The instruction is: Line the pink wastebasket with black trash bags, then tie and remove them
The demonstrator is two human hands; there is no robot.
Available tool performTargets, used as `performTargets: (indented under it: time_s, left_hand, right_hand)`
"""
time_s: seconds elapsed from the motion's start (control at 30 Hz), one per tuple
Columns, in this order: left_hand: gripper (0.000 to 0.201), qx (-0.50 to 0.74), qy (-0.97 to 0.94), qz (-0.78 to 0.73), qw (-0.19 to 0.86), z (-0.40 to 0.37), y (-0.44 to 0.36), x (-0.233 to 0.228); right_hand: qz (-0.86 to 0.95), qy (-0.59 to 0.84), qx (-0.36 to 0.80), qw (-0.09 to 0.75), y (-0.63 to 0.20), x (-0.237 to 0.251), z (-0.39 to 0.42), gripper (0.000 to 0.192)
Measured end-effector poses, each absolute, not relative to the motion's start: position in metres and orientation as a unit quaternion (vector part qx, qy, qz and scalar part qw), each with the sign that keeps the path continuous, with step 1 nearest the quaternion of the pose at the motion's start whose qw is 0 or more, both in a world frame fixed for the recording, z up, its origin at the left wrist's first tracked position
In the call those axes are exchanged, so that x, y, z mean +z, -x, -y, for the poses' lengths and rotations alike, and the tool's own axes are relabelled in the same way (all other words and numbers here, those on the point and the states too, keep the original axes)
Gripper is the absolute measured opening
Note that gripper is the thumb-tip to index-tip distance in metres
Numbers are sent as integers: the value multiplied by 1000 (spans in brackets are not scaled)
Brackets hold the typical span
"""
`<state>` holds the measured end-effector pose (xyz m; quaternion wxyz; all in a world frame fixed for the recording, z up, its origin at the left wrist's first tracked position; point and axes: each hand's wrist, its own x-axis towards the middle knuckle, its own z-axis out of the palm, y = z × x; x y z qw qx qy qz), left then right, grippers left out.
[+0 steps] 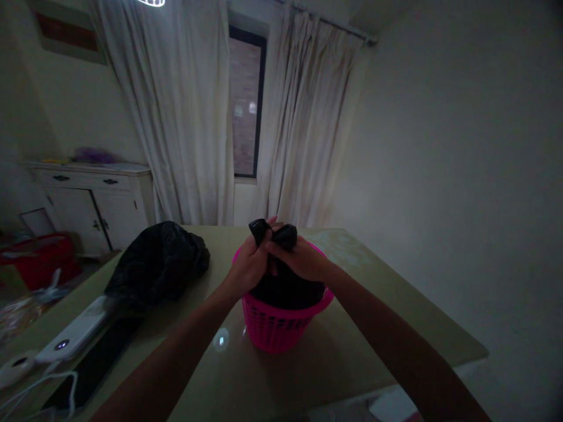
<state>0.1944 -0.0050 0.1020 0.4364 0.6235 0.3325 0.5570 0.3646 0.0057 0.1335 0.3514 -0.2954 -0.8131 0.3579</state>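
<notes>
1. While both hands meet above the round pink plastic basket with a perforated wall (275, 328), the left hand (250, 265) and the right hand (303, 259) are each closed in a tight grip on the gathered top of the black plastic bag lining the basket (285, 287).
2. Two twisted ends of the bag stick up just above the grip; in this dim light I cannot quite tell whether they are already crossed into a knot or only pinched together.
3. Below the grip, the body of the bag sits inside the basket, which stands on the pale glossy bench (352, 346).
4. As I judge it, the mouth of the bag is gathered and drawn shut; any knot looks unfinished, and the bag has not been lifted out.
5. Well to the left of the grip lies a second, crumpled black plastic bag (158, 264), and nearer the edge a white oblong device with a small light (73, 337).
</notes>
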Motion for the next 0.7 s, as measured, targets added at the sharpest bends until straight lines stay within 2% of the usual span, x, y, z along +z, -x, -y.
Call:
performTargets:
  time_s: [0.1, 0.17, 0.23, 0.3, 0.4, 0.5, 0.57, 0.7]
  left_hand:
    - [80, 503, -648, -371, 436, 15, -200, 104]
    - [80, 482, -675, -408, 380, 22, -200, 104]
    - [69, 474, -704, -448, 282, 27, -199, 104]
    - [54, 444, -734, -493, 147, 30, -196, 102]
    - [59, 346, -778, -524, -24, 29, -189, 99]
    - [47, 350, -797, -490, -46, 23, -181, 95]
    - [36, 411, -784, -464, -37, 18, -176, 94]
    - [34, 478, -769, -423, -42, 12, -171, 93]
  right_hand:
    - [733, 327, 452, 388, -356, 125, -19, 66]
    - [685, 347, 486, 417, -351, 119, -29, 67]
    - [656, 362, 512, 421, -346, 114, -37, 67]
    - [650, 359, 518, 424, -342, 110, -42, 59]
    - [704, 344, 434, 444, -339, 109, -43, 36]
    - [758, 328, 384, 412, -343, 110, -41, 20]
    - [746, 325, 433, 388, -346, 111, -38, 26]
    - [705, 341, 521, 339, -357, 112, -32, 35]
